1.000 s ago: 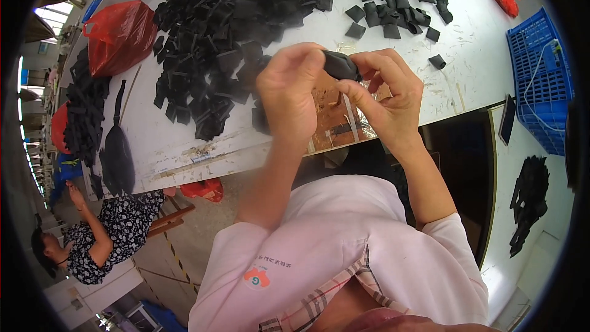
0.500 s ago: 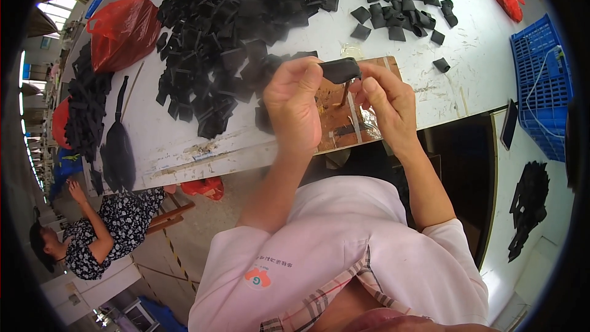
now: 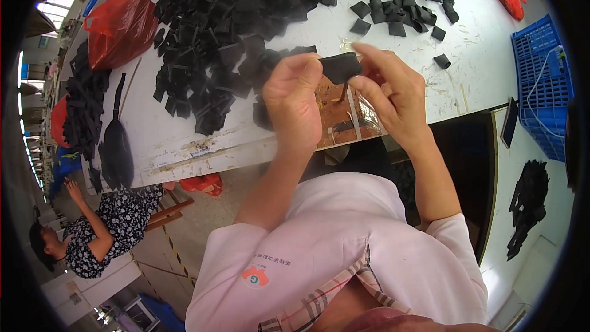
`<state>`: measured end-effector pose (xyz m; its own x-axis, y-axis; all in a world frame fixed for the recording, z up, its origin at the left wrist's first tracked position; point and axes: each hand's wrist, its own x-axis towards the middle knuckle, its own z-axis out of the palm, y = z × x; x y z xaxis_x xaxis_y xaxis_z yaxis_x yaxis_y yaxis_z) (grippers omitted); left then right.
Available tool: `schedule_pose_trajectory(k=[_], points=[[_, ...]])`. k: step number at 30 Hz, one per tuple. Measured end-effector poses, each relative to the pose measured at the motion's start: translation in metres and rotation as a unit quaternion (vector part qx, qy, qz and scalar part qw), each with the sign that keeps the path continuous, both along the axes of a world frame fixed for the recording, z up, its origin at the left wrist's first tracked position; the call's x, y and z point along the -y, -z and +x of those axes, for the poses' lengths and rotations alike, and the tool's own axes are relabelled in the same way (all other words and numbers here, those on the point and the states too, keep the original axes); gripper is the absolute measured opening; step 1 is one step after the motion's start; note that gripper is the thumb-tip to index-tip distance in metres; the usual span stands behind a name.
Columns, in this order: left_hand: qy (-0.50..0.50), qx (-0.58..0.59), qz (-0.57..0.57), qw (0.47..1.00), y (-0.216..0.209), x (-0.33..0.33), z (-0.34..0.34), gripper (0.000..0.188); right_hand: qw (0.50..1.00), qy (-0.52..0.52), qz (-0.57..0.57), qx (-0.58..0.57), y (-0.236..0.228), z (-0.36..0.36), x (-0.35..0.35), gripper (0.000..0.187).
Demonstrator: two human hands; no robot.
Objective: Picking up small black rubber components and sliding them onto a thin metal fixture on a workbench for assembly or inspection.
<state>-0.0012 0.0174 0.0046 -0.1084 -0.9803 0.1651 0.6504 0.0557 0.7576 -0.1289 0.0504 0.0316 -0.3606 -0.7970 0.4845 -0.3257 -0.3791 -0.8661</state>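
Note:
A short black fabric loop or folded strip [image 3: 341,69] is pinched at its left end between the thumb and fingers of my left hand [image 3: 296,98]. Its broad face is turned up toward me. At its right end is my right hand [image 3: 396,92], thumb and forefinger spread apart, the thumb close to the lower corner; whether it touches is unclear. The forefinger is slightly blurred. Below the piece, a thin brown post [image 3: 344,91] stands on a worn brown board [image 3: 332,132] at the table's near edge. Clear tape crosses the board.
Left of my hands lies a large heap of black pieces [image 3: 227,43]. Several black loops [image 3: 405,6] lie scattered at the far right. A red plastic bag [image 3: 121,31] sits left of the heap. To the right stands a blue crate [image 3: 541,80]; another person [image 3: 92,233] sits at left.
My right forefinger and thumb have spread apart at the black piece's right end, where they were pinched together before. The piece now shows more of its broad face. My left hand keeps its grip.

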Motion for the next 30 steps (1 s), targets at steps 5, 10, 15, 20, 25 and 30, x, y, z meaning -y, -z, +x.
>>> schedule_pose_trajectory(k=[5,10,15,20,25,30], points=[[-0.001,-0.023,0.014,1.0,0.0,0.002,0.001,0.01,0.97,-0.053,0.014,-0.236,-0.006,-0.014,0.01,0.008],[-0.01,0.038,-0.031,0.999,-0.005,-0.001,0.003,0.008,0.981,-0.03,-0.039,-0.186,0.018,-0.004,0.008,0.006],[0.0,0.092,-0.042,0.995,-0.008,0.003,0.007,0.008,0.973,0.007,-0.05,-0.227,0.021,-0.003,0.01,0.006],[-0.032,0.279,-0.085,0.956,0.018,0.04,0.016,0.008,0.968,-0.193,0.11,0.121,-0.005,-0.034,0.017,0.021],[-0.026,0.701,-0.234,0.673,0.073,0.092,-0.001,0.026,0.972,0.001,0.193,0.133,0.012,-0.051,0.022,0.049],[0.058,0.796,-0.233,0.555,0.094,0.107,-0.01,0.023,0.941,-0.066,0.259,0.208,0.051,-0.031,-0.029,0.038]])
